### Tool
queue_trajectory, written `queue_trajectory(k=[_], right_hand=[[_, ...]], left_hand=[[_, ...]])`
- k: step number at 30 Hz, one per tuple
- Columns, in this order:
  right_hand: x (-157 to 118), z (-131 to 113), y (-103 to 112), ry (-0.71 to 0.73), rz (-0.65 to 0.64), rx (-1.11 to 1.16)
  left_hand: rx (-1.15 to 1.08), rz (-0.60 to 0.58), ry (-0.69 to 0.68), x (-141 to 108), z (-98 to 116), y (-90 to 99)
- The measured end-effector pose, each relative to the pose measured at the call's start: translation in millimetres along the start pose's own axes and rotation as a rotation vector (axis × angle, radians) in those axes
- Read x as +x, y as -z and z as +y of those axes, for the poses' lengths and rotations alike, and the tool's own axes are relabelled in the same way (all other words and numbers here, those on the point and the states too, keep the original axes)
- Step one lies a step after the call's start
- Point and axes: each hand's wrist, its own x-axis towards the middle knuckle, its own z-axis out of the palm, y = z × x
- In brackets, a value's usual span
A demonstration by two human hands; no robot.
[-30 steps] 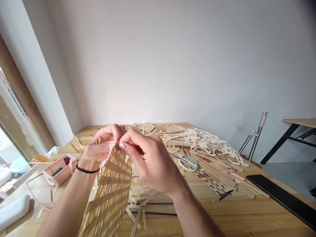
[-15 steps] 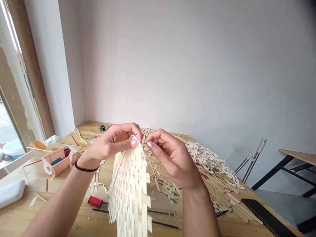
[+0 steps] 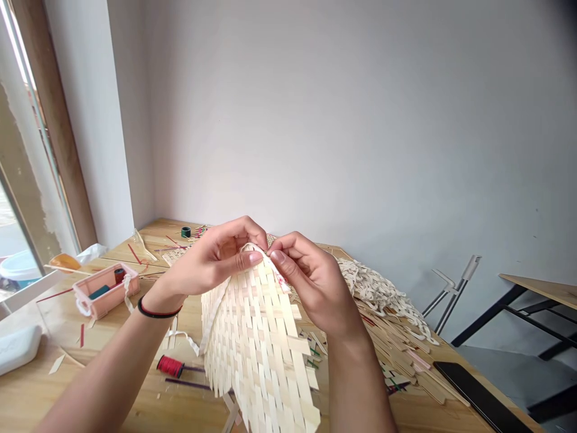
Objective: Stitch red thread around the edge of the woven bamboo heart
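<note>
A woven panel of pale flat strips (image 3: 265, 337) hangs upright before me, its right side ending in loose strip ends. White fabric tape (image 3: 213, 322) runs along its left edge and over the top, with reddish marks on the right part. My left hand (image 3: 225, 255) is closed at the top, thumb on the near face, pinching panel and tape together. My right hand (image 3: 311, 279) is closed in a pinch at the taped edge just right of the left fingertips. What lies between its fingertips is too small to make out.
A pink basket (image 3: 106, 294) with thread spools stands left; a red thread spool (image 3: 170, 365) lies nearer. White cord (image 3: 383, 291) is heaped at the right above loose strips (image 3: 396, 349). A black phone (image 3: 482, 394) lies by the table's right edge.
The panel has turned, so more of its face shows, and its lower part has swung right. My right fingertips have come in from a small gap to the taped edge.
</note>
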Motion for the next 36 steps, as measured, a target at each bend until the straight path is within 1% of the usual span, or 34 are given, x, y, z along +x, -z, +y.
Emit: queue_trajectory(k=[9, 17, 23, 26, 29, 33, 36], right_hand=[[3.4, 2.3, 3.9, 0.001, 0.054, 0.042], [3.7, 3.7, 5.4, 0.019, 0.047, 0.03], [3.8, 4.8, 4.9, 0.004, 0.039, 0.054], [3.5, 1.7, 3.1, -0.048, 0.042, 0.09], [3.4, -1.8, 0.3, -0.15, 0.05, 0.163], [4.7, 0.8, -2.9, -0.303, -0.011, 0.361], [6.1, 7.4, -5.1, -0.357, -0.034, 0.506]], left_hand=[[0.063, 0.029, 0.021, -0.1, -2.0, 2.4], [0.074, -0.029, 0.046, 1.1, 0.6, 0.2], [0.166, -0.063, 0.081, 1.3, 3.6, -0.5], [0.21, -0.058, 0.094, 0.8, 5.8, -0.6], [0.176, -0.04, 0.126, 0.0, 6.9, -1.6], [0.089, 0.004, 0.181, -1.3, 7.1, -4.2], [0.092, 0.058, 0.217, -1.7, 9.1, -6.3]])
